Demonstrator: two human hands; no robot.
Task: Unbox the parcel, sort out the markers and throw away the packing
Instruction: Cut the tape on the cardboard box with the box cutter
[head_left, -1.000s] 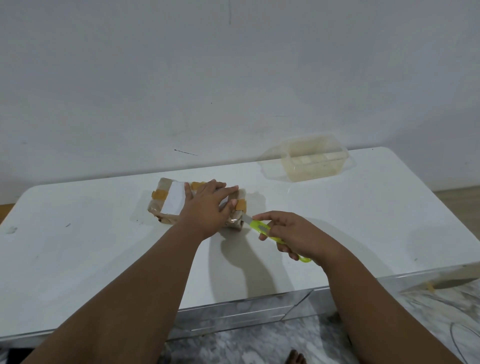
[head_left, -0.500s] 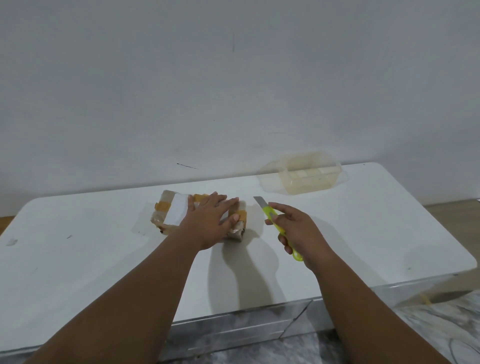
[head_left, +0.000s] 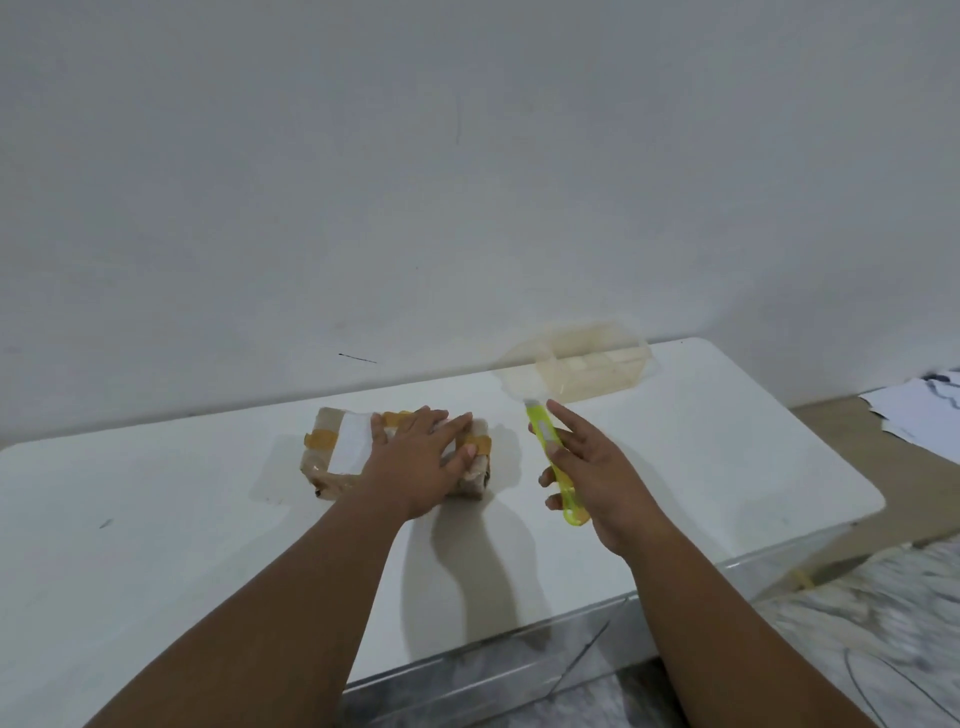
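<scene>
The parcel (head_left: 347, 441) is a small flat packet, wrapped in brownish material with strips of yellow-orange tape and a white label. It lies closed on the white table (head_left: 156, 519). The yellow-green cutter (head_left: 543, 436) is in the air just right of it, not touching it, blade end pointing away from the person.

— What carries it all?
— White table (head_left: 727, 467), glossy, rounded corners, set against the wall in front of me.
— On it?
— Taped brown parcel (head_left: 337, 447) mid-table, flat. Clear plastic box (head_left: 597, 366) at the far right edge, well apart; contents blurred, perhaps dividers. Small dark mark (head_left: 105, 523) to my left.
</scene>
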